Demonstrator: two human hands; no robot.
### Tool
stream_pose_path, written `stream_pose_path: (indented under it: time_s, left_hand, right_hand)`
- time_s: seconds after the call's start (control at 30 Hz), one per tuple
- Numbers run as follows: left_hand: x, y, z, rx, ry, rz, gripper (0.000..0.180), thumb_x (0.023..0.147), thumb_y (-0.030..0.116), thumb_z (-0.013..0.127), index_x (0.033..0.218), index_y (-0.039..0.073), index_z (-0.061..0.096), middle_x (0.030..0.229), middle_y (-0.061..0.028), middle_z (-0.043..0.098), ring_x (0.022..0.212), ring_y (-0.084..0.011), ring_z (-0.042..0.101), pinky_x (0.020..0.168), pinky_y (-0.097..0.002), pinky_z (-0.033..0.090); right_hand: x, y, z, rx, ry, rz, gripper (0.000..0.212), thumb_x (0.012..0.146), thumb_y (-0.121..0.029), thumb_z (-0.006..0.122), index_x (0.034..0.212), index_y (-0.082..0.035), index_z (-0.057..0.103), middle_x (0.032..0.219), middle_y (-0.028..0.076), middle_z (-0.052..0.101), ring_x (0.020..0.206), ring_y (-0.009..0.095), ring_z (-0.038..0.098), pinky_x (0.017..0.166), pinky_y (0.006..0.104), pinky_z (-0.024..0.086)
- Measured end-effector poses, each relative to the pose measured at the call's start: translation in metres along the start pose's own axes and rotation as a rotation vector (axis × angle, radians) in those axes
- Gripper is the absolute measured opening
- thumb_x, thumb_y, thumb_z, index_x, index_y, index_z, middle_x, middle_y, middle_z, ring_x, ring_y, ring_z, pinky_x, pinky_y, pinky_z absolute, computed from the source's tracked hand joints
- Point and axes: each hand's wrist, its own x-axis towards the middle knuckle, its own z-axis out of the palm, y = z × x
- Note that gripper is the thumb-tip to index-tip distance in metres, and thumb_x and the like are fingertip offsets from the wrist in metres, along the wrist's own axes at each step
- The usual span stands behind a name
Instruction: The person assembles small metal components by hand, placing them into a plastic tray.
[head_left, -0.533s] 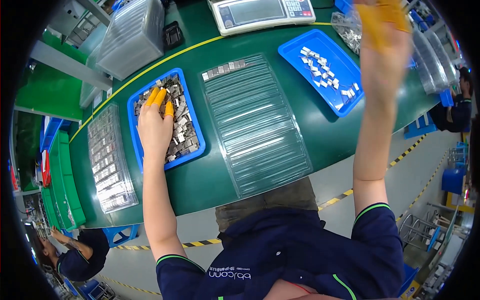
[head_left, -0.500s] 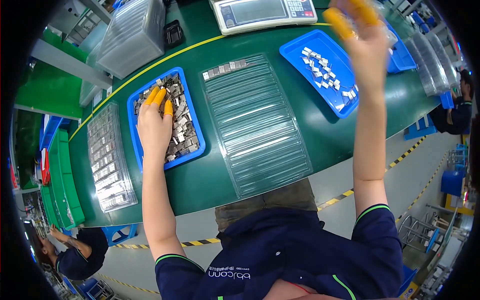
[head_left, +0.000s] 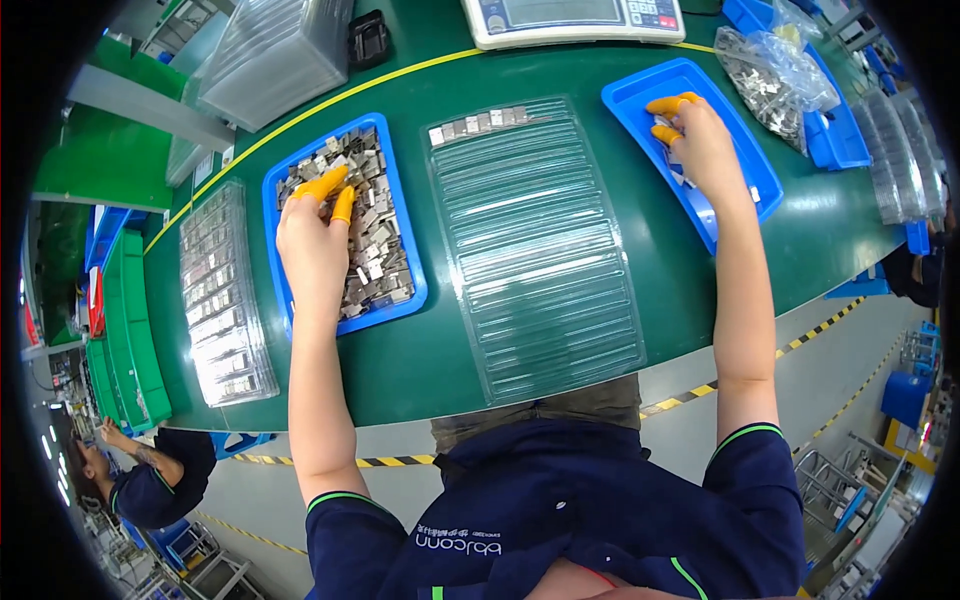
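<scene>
My left hand (head_left: 312, 245), wearing yellow finger cots, is over a blue tray (head_left: 420, 290) heaped with small silvery metal pieces (head_left: 375, 225). Its thumb and fingertips draw close together at the pieces; what they pinch, if anything, is too small to make out. My right hand (head_left: 708, 150), also in yellow cots, reaches into a second blue tray (head_left: 765, 180) with white pieces mostly hidden under it. Its fingers are bent inward, and their hold is unclear. Between the trays lies a clear ribbed plastic tray (head_left: 540, 250), with several small pieces (head_left: 480, 123) lined up in its far slot.
Filled clear trays (head_left: 220, 300) lie at the left, beside green bins (head_left: 135, 340). Stacked clear trays (head_left: 275, 60) and a scale (head_left: 575, 20) stand at the back. A plastic bag of parts (head_left: 765, 85) rests at the far right. A co-worker (head_left: 155, 480) sits at lower left.
My right hand has come down from above the far right into the tray of white pieces. My left hand's fingers have drawn closer together over the metal pieces. The view has shifted slightly.
</scene>
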Motion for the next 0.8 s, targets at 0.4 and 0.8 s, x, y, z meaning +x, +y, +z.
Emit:
stream_pose_path:
  time_s: [0.4,0.8]
  left_hand:
    - [0.01,0.002,-0.021,-0.336,-0.101,-0.174,0.026,0.081,0.011,0.059,0.102,-0.002,0.065,0.063,-0.0057,0.06,0.052,-0.0083,0.05,0.048,-0.0252,0.039]
    - [0.012,-0.006,-0.013,-0.344,-0.177,0.045,0.022,0.076,0.006,0.068,0.097,0.001,0.068,0.083,-0.012,0.068,0.064,-0.0168,0.061,0.063,-0.0276,0.049]
  right_hand:
    - [0.012,0.007,-0.001,0.16,0.281,0.221,0.021,0.074,-0.006,0.068,0.094,-0.007,0.069,0.083,0.013,0.068,0.077,0.021,0.066,0.072,0.0305,0.05]
    - [-0.003,-0.052,-0.053,0.643,0.535,-0.034,0.025,0.078,-0.003,0.068,0.102,0.001,0.065,0.097,0.008,0.066,0.089,0.013,0.063,0.082,0.0232,0.048]
